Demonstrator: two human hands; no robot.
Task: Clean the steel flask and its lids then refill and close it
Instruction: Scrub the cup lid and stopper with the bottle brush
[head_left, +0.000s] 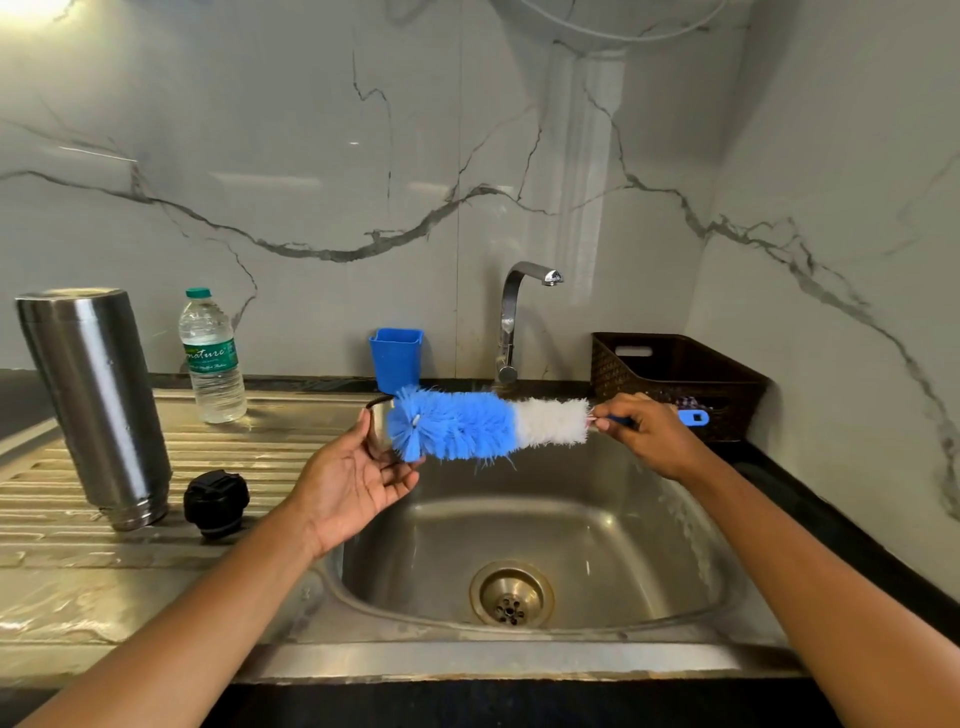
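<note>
The steel flask (96, 405) stands upside down on the draining board at the left. Its black inner lid (216, 502) lies beside it. My left hand (353, 483) holds the steel cup lid (378, 423) above the sink's left edge, with the lid's mouth facing right. My right hand (649, 434) grips the blue handle of a bottle brush (488, 426). The brush lies level over the sink, and its blue bristle tip is at the lid's mouth. Most of the lid is hidden behind the bristles.
A plastic water bottle (212, 358) stands on the draining board (260, 447) behind the flask. The tap (511, 317) is off above the steel sink (519, 545). A blue cup (396, 358) hangs on the wall, and a dark basket (675, 379) sits at the right.
</note>
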